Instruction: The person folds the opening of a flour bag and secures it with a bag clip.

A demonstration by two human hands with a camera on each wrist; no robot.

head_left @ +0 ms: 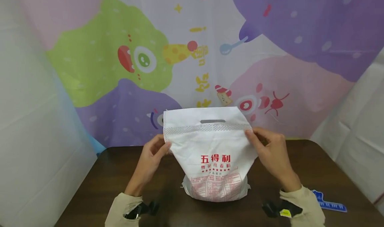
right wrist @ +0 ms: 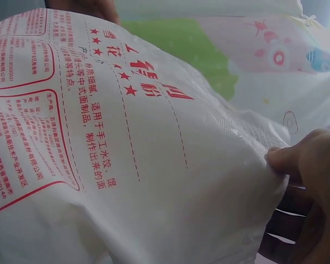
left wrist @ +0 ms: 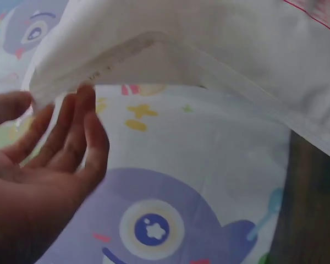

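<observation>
One white, soft-looking fabric flour bag (head_left: 214, 143) is stood upright on one dark brown wood-grained table (head_left: 90, 190), its crumpled, bulging base rested there, its flatter top spread wide. One slender handle slot (head_left: 212, 121) is cut near the upper edge, and one dimpled band is run just beneath. Three large red characters are printed across the front, with a row of red stars and boxed small print below! And both sides are held: one edge is pinched between thumb and fingers by the left hand (head_left: 151, 153), the opposite edge by the right hand (head_left: 272, 152). Two beige cloth sleeves (head_left: 306, 205) are worn. To the right, one flat blue ruler-like piece (head_left: 333, 206) is partly covered. Behind, one smooth sheet backdrop (head_left: 192, 17) is printed with rounded cartoon monsters.
</observation>
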